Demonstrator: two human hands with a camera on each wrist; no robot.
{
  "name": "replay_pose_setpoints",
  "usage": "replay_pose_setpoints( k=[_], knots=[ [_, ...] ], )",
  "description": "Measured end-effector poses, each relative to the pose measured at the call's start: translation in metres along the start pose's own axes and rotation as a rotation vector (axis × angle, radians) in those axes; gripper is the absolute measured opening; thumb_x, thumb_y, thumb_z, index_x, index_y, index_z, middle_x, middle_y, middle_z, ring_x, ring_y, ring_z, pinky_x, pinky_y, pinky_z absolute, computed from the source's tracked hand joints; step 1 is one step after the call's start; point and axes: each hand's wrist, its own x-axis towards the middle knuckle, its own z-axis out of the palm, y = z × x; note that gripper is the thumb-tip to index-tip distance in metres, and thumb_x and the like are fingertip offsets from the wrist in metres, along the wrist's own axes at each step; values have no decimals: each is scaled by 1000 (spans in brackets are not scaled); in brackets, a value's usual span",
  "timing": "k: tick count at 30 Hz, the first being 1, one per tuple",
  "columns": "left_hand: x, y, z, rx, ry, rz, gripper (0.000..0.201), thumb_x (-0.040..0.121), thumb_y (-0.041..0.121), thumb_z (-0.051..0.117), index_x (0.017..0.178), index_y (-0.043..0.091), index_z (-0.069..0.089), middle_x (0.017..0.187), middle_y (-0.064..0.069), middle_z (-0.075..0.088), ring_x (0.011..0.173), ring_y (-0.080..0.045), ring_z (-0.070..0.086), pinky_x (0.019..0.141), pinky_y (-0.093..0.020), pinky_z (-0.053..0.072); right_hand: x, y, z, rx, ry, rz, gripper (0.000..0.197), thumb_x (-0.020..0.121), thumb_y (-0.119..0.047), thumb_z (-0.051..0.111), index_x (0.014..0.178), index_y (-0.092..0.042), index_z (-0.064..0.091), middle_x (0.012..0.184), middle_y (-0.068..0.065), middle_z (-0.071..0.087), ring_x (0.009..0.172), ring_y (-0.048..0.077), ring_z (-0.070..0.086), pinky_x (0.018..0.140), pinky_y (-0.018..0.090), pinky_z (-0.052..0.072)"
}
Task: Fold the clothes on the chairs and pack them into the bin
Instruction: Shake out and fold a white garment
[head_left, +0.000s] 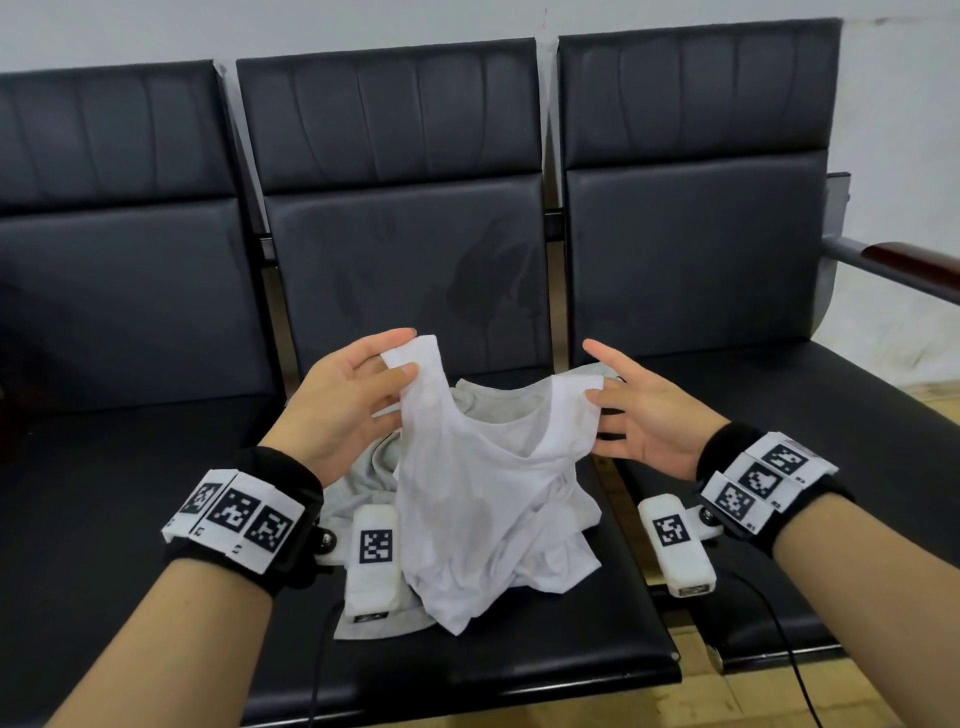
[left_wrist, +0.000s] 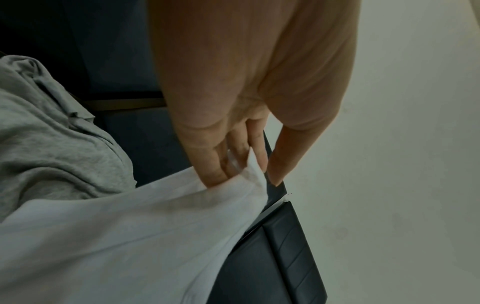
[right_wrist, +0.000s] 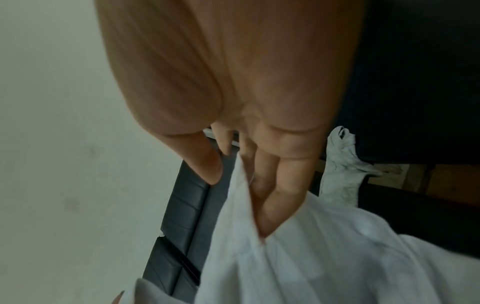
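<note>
The white tank top (head_left: 483, 493) is lifted by its two shoulder straps over the middle chair (head_left: 410, 270), its hem bunched on the seat on top of a crumpled grey shirt (head_left: 371, 467). The left hand (head_left: 343, 400) has one strap pinched between thumb and fingers, and the left wrist view shows the fabric tucked against the fingertips (left_wrist: 215, 170). The right hand (head_left: 639, 415) is at the other strap with fingers mostly straight; in the right wrist view the cloth runs along the fingers (right_wrist: 270, 197), but that view is blurry, so I can't tell if it's a real grip or just resting contact. Holding it by both straps makes sense to me: gravity pulls the body straight, so the side seams line up before it gets laid down for folding. So I'd call this the very start of the job, nothing folded yet. Room-wise, the seat is the only flat spot, and the grey shirt eats up a good part of it, right up to the front edge. The chairs left (head_left: 119, 291) and right (head_left: 696, 260) have bare black seats, so there's space to spread out sideways. There's a metal armrest (head_left: 893, 265) at the far right. No bin shows in any view, so it must be somewhere off-camera.
</note>
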Motion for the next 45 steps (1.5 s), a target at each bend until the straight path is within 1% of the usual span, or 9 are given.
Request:
replay_pose_setpoints(
  k=[4, 7, 10, 15, 21, 27, 31, 38, 45],
  knots=[
    [2, -3, -3, -10, 30, 18, 44, 98, 1, 64, 139, 18, 58, 120, -2, 75, 101, -17, 74, 86, -33, 61, -2, -2, 0, -10, -63, -21, 88, 102, -7, 59, 154, -61, 13, 136, 8, 66, 117, 35, 69, 97, 54, 56],
    [3, -7, -5, 16, 34, 42, 44, 97, -2, 64, 138, 16, 60, 124, -6, 74, 113, -23, 72, 88, -30, 61, -5, -2, 3, -18, -88, -15, 99, 99, -3, 63, 154, -62, 5, 138, 13, 62, 118, 37, 68, 89, 49, 60],
    [3, -8, -6, 94, 61, 52, 34, 97, 1, 67, 128, 15, 69, 113, -10, 77, 112, -26, 72, 97, -34, 58, -6, -2, 5, -27, -99, -1, 99, 95, 1, 66, 156, -57, 14, 135, 23, 63, 119, 35, 67, 94, 46, 59],
    [4, -12, -6, 191, 111, 68, 22, 96, 11, 72, 117, 17, 75, 108, -9, 79, 108, -22, 74, 103, -42, 56, -6, -1, 2, -15, -163, 2, 85, 95, 3, 64, 155, -48, 32, 135, 19, 65, 126, 35, 63, 103, 47, 55],
    [5, -14, -6, 211, 97, 65, 22, 97, 11, 71, 117, 18, 75, 106, -10, 79, 107, -27, 74, 102, -46, 57, -4, 2, 2, 40, -159, -42, 84, 96, 8, 59, 159, -40, 30, 145, 9, 59, 124, 28, 66, 100, 46, 57],
    [8, -18, -7, 275, 58, 52, 33, 89, 10, 79, 118, 27, 77, 118, -7, 75, 118, -20, 69, 104, -43, 55, -3, 2, 7, 71, -147, -81, 80, 97, 11, 54, 160, -32, 28, 138, 18, 63, 126, 30, 64, 107, 42, 52],
    [9, -18, -6, 331, 84, 53, 29, 90, 11, 78, 114, 26, 78, 111, -7, 77, 110, -20, 73, 102, -43, 57, -4, 1, 6, 41, -160, -86, 80, 97, 9, 56, 160, -32, 29, 133, 21, 66, 127, 31, 63, 114, 44, 44],
    [5, -16, -2, 388, 107, 77, 14, 95, 19, 74, 109, 21, 78, 95, -3, 81, 97, -20, 77, 97, -44, 59, -3, 2, 5, 30, -130, -64, 65, 98, 1, 60, 155, -23, 39, 128, 19, 70, 122, 26, 67, 100, 31, 56],
    [5, -17, 0, 450, 119, 106, 11, 99, 20, 69, 104, 21, 79, 93, -2, 80, 95, -18, 76, 94, -43, 61, 1, 4, 2, 68, -99, 4, 55, 98, -10, 64, 148, -23, 47, 126, 13, 72, 117, 25, 70, 100, 37, 57]
  ],
)
